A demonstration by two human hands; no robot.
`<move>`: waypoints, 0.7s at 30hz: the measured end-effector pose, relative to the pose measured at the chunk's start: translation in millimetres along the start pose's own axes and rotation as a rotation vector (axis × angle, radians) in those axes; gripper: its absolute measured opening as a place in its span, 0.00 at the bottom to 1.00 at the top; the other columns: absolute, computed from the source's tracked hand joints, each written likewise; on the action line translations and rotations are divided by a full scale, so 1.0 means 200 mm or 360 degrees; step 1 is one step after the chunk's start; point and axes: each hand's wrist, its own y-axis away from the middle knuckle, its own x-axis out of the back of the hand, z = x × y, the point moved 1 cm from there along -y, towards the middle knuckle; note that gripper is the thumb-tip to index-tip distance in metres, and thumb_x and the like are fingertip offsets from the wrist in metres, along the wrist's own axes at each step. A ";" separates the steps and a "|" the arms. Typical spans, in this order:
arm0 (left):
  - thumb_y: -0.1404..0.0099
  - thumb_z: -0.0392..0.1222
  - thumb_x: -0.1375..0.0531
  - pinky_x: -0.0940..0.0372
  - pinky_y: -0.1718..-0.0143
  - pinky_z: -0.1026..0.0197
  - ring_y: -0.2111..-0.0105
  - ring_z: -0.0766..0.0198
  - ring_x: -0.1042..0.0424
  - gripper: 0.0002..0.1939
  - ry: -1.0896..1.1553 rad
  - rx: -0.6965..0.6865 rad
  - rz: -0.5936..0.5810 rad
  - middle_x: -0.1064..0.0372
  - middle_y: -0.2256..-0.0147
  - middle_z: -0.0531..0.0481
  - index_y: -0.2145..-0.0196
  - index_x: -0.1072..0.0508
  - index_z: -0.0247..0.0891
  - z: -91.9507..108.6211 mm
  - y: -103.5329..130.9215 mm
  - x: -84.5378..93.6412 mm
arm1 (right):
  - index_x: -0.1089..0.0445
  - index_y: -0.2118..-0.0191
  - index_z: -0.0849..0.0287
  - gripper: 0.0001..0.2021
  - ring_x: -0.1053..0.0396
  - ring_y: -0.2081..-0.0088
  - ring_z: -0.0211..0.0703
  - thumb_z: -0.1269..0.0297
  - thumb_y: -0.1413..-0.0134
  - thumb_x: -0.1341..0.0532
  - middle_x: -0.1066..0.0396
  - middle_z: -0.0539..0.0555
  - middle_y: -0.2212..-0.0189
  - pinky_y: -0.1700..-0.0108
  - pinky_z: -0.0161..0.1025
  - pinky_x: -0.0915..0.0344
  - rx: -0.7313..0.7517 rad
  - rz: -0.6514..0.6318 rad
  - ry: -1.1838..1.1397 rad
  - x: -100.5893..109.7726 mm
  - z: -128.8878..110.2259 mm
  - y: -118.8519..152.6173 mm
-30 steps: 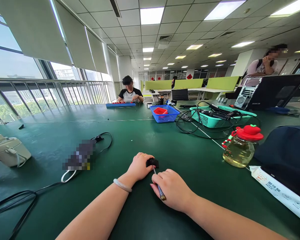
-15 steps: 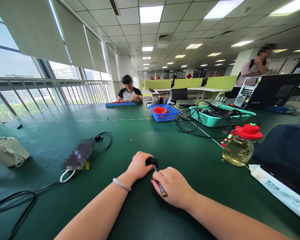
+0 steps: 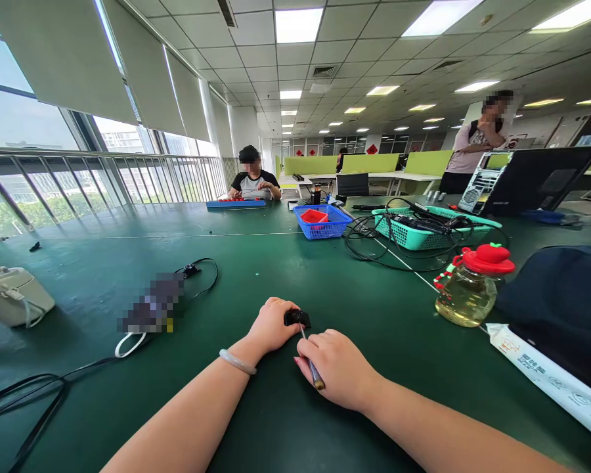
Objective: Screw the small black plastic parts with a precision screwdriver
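In the middle of the head view, my left hand (image 3: 274, 324) is closed round a small black block-like part (image 3: 297, 318) on the green tabletop, its fingers partly hidden. What kind of part it is I cannot make out. My right hand (image 3: 337, 368) grips a slim tool with a thin metal shaft and a dark handle (image 3: 316, 376), perhaps a screwdriver. The shaft's tip meets the near side of the black part, and the handle's end points back toward me.
Right of my hands stand a red-lidded bottle (image 3: 467, 292) and a long white packet (image 3: 546, 374). Farther off are a blue basket (image 3: 324, 230) and a green basket (image 3: 414, 238) with black cables. A cabled, blurred object (image 3: 152, 305) lies left. A person (image 3: 254, 180) sits opposite.
Both hands stay at the black part, with the tool's tip still against it. The view has shifted slightly. The standing person at the back right has moved to the left.
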 end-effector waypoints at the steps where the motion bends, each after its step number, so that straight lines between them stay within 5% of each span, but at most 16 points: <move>1: 0.44 0.40 0.33 0.36 0.46 0.50 0.49 0.51 0.32 0.14 0.0000 -0.0001 -0.0001 0.23 0.58 0.48 0.58 0.22 0.42 0.00 0.00 0.00 | 0.34 0.69 0.58 0.08 0.37 0.75 0.37 0.66 0.37 0.43 0.31 0.49 0.76 0.67 0.39 0.50 -0.0007 -0.0044 0.0008 0.00 0.00 0.00; 7: 0.45 0.40 0.32 0.36 0.45 0.50 0.48 0.51 0.33 0.14 0.0010 -0.0017 0.0003 0.24 0.59 0.48 0.59 0.22 0.41 -0.01 0.00 0.00 | 0.33 0.68 0.58 0.05 0.36 0.74 0.38 0.64 0.41 0.40 0.28 0.50 0.72 0.67 0.39 0.50 0.0013 -0.0207 0.0022 -0.01 0.00 0.00; 13: 0.45 0.41 0.33 0.36 0.45 0.50 0.48 0.50 0.33 0.14 -0.0018 -0.0010 -0.0002 0.24 0.59 0.47 0.60 0.23 0.41 -0.02 0.00 0.00 | 0.34 0.71 0.57 0.10 0.38 0.76 0.36 0.67 0.37 0.46 0.31 0.48 0.77 0.68 0.37 0.49 -0.0103 0.0132 -0.0232 0.01 0.04 -0.01; 21: 0.44 0.46 0.33 0.36 0.47 0.50 0.49 0.49 0.33 0.15 -0.0032 -0.0042 -0.0043 0.24 0.58 0.45 0.60 0.24 0.39 0.00 0.00 0.00 | 0.38 0.72 0.56 0.15 0.45 0.77 0.34 0.56 0.34 0.49 0.42 0.45 0.80 0.73 0.32 0.46 -0.0530 0.0367 -0.1181 0.02 0.12 -0.02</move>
